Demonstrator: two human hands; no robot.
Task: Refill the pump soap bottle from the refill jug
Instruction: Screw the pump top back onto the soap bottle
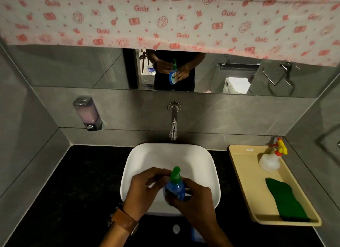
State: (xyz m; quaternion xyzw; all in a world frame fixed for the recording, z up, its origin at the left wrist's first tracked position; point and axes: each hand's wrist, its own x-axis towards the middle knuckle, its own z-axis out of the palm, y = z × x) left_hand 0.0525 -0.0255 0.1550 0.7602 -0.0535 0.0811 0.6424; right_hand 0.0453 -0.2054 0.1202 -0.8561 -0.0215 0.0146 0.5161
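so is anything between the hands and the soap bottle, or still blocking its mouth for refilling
Nothing separates them: both the left hand and right hand hold the pump soap bottle. The green pump head still sits on its neck.

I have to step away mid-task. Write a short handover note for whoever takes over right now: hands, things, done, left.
Right hand grips the blue pump soap bottle over the white basin.
Left hand has its fingers at the green pump head, which is still on.
A blue container with a white cap, partly hidden on the counter below the basin, may be the refill jug.
Done: bottle picked up.
Left: remove pump, pour, refit.
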